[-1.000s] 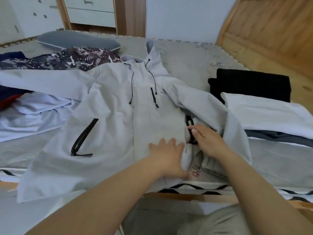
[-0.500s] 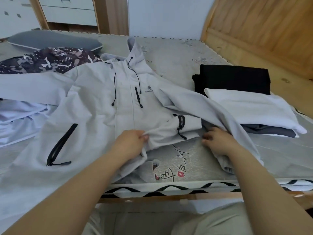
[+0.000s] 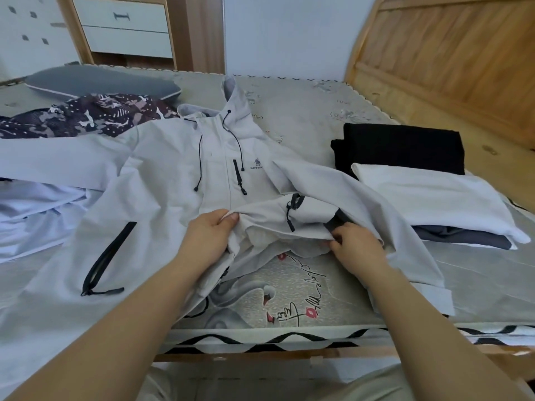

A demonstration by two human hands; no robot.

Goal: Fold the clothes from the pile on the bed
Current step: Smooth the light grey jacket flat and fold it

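Head view: pale grey hooded jacket (image 3: 162,180) spread front-up across the mattress (image 3: 304,123), hem at the near edge. Left hand (image 3: 210,235) pinches the lower front panel; right hand (image 3: 354,250) grips the same turned-up hem by the black cuff. Step in hand, as I judge it: folding the jacket's right side inward. Next move calls for carrying that panel flat over the centre zip, then the sleeve. Folded stack (image 3: 428,192) sits toward the right edge; unfolded pile (image 3: 86,114) at the far left.
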